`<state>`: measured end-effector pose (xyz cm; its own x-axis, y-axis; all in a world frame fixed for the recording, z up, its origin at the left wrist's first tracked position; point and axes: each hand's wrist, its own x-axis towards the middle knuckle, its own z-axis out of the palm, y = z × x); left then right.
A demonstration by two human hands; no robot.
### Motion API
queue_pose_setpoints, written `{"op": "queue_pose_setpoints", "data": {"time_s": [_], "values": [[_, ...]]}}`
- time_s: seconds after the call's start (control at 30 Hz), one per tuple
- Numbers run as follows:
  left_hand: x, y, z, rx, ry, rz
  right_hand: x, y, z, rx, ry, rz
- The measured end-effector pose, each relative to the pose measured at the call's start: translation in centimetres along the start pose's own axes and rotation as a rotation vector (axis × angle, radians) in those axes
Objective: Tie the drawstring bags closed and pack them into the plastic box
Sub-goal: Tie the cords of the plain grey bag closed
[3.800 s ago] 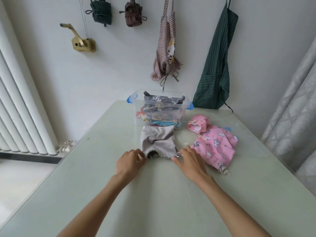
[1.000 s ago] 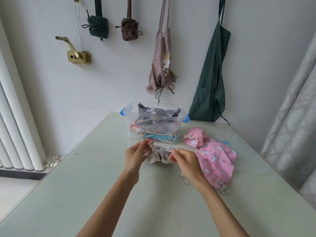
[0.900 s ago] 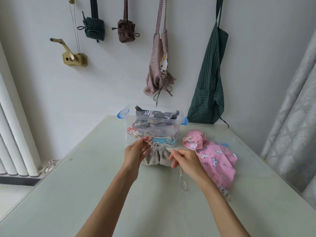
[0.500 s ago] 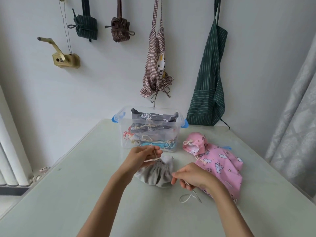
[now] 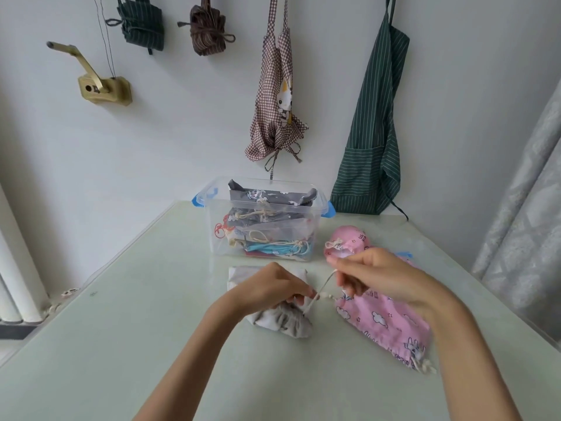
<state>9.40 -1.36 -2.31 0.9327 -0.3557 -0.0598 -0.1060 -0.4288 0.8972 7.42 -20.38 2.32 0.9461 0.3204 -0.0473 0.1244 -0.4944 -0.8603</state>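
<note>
Near the middle of the frame a grey drawstring bag lies on the pale green table, its mouth gathered into tight pleats at the lower right end. The left hand rests on top of the bag with its fingers curled down over the fabric, pinching at the gathered neck where the cream drawstring comes out. The right hand, raised slightly above the table to the right of centre, pinches the other end of that drawstring between thumb and fingers, so the cord runs taut on a slant from the bag's neck up to it. A small knot or bead shows on the cord just right of the left hand's fingertips. Under and beyond the right hand lies a pink drawstring bag printed with clouds and rabbits, its tied cord ends at the lower right; a second pink bag sits bunched just behind it. Above centre stands the clear plastic box with blue latches, holding several tied bags stacked up, a grey printed one on top and a blue one near the bottom. On the white wall hang a checked apron, a green striped apron, 2 rolled fabric bundles at the upper left, and a brass crank. A patterned curtain fills the right edge.
</note>
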Motion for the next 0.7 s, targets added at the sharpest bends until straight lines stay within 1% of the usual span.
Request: {"op": "queue_pose_setpoints", "data": {"time_s": [0.13,0.2,0.27,0.3,0.37,0.47,0.5,0.57,0.6,0.63,0.7], "values": [[-0.6,0.8,0.8,0.143,-0.197,0.055,0.1,0.2,-0.2,-0.065,0.123,-0.018],[-0.8,0.8,1.3,0.242,-0.250,0.076,0.6,0.1,0.8,-0.068,0.158,-0.043],[-0.8,0.5,1.6,0.300,-0.287,0.116,1.3,-0.2,1.8,-0.001,0.173,-0.111],[-0.8,0.4,1.7,0.299,-0.302,0.122,1.6,-0.3,2.3,0.060,0.150,-0.148],[-0.7,0.3,1.5,0.224,-0.277,0.078,2.3,0.1,2.8,0.096,0.102,-0.195],[-0.8,0.4,0.4,0.003,-0.198,0.009,2.4,1.2,2.1,-0.030,0.141,-0.161],[-0.8,0.5,0.0,-0.059,-0.190,0.008,2.1,1.6,1.6,-0.119,0.098,-0.131],[-1.1,0.5,-0.7,-0.129,-0.183,0.017,1.5,2.5,0.8,-0.312,-0.111,-0.073],[-1.2,0.5,-0.9,-0.139,-0.175,0.018,1.3,2.6,0.9,-0.370,-0.192,-0.047],[-1.2,0.5,-1.0,-0.143,-0.168,0.016,1.3,2.7,1.0,-0.388,-0.217,-0.034],[-1.1,0.4,-1.1,-0.165,-0.149,0.006,1.3,2.6,1.5,-0.329,-0.125,-0.047]]}}
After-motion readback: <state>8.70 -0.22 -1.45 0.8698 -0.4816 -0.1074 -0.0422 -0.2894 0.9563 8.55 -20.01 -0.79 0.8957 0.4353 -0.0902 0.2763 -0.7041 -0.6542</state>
